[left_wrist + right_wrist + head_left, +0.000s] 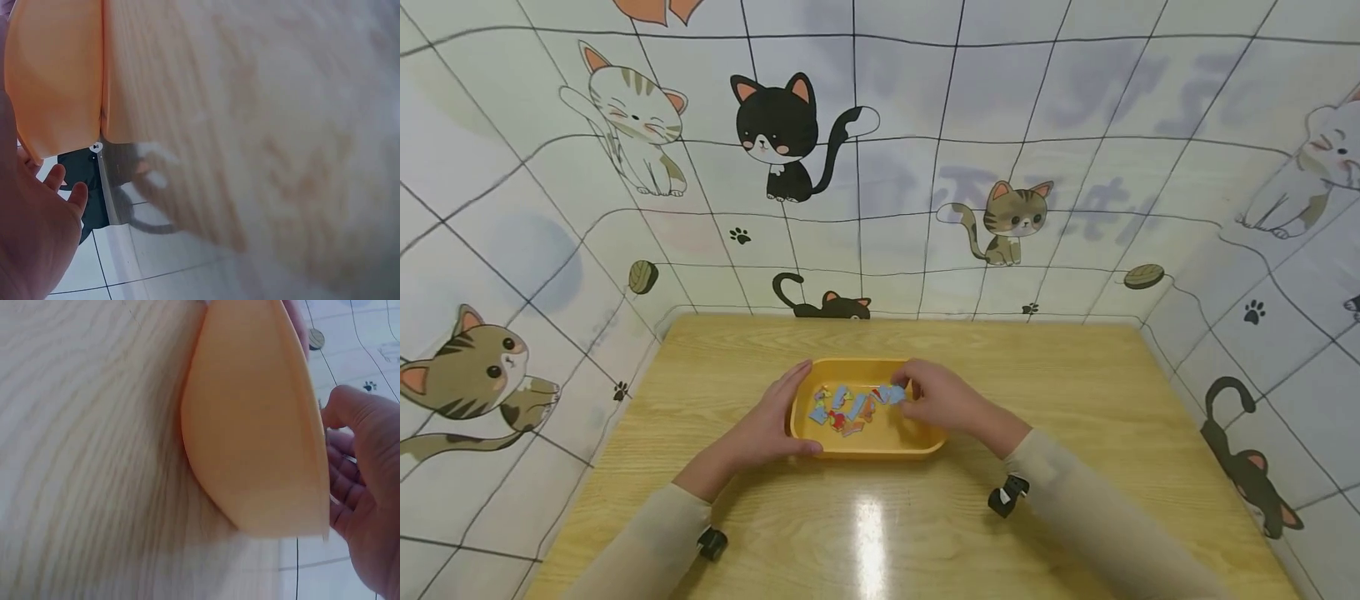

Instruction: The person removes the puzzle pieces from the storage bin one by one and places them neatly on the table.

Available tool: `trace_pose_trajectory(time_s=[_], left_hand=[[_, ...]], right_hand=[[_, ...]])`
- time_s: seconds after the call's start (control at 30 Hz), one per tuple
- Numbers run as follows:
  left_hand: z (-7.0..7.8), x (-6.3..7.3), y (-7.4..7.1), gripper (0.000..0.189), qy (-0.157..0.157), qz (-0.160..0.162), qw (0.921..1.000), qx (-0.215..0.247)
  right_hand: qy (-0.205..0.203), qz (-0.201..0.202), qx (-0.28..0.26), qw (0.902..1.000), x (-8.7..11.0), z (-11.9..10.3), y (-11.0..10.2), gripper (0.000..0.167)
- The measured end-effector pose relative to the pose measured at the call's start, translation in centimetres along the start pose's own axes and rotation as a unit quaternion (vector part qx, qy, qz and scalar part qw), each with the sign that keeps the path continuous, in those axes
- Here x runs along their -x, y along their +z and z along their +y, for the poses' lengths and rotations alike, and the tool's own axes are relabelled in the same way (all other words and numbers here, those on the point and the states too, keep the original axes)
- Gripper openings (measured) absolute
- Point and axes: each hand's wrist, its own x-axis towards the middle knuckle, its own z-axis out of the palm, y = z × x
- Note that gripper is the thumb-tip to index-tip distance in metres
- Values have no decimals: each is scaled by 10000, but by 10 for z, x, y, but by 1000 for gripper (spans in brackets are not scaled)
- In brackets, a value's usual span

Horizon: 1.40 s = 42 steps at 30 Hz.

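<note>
The tray (pixel 883 455), yellow with rounded corners, sits on the table (pixel 1060 375) between the two hands, toward the far side. Small puzzle-like pieces (pixel 857 406) lie loosely inside it, mostly in its left and middle parts; many are blue, with some red, orange and yellow. A red piece (pixel 838 420) lies left of the middle, and an orange piece (pixel 853 429) lies nearest the near wall.

The left hand (pixel 772 421) is spread wide about the tray's left end, with the thumb at the near rim and the fingers along the left side up to the far corner. How firmly it presses cannot be told.

The right hand (pixel 943 398) reaches over the tray's right end, its thumb and index finger close together. Between their tips it pinches a blue piece (pixel 897 395), just right of the others.

Both arms wear pale sleeves (pixel 1090 508), with a small black device at each wrist. Beyond the table stands a white gridded wall (pixel 902 175) with cartoon cats, among them a black cat (pixel 786 125) at far left.
</note>
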Motion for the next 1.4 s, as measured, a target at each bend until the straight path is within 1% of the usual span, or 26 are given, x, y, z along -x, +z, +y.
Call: trace_pose_trajectory(time_s=[0.17, 0.27, 0.53, 0.73, 0.87, 0.97, 1.13, 1.4], left_hand=[[0, -2, 1, 138, -17, 33, 10000, -14], [0, -2, 2, 139, -55, 41, 10000, 1], [2, -1, 3, 139, -69, -10, 9999, 79], [0, 0, 3, 141, -88, 14, 9999, 47], [-1, 0, 4, 140, -81, 41, 10000, 16], [-1, 0, 3, 140, -93, 66, 9999, 9], [1, 0, 2, 139, -130, 38, 9999, -18], [3, 0, 1, 140, -145, 7, 9999, -34]], right_hand=[[-132, 291, -276, 9991, 10, 9, -15, 31], [-134, 439, -408, 9981, 14, 14, -23, 30], [-139, 943, -502, 9942, 28, 35, -45, 29], [-111, 1180, -507, 9917, 36, 48, -58, 30], [-58, 1348, -414, 9900, 39, 57, -65, 29], [-2, 1392, -406, 9894, 40, 63, -69, 29], [173, 1359, -479, 9894, 44, 72, -71, 29], [261, 1344, -434, 9896, 48, 82, -71, 28]])
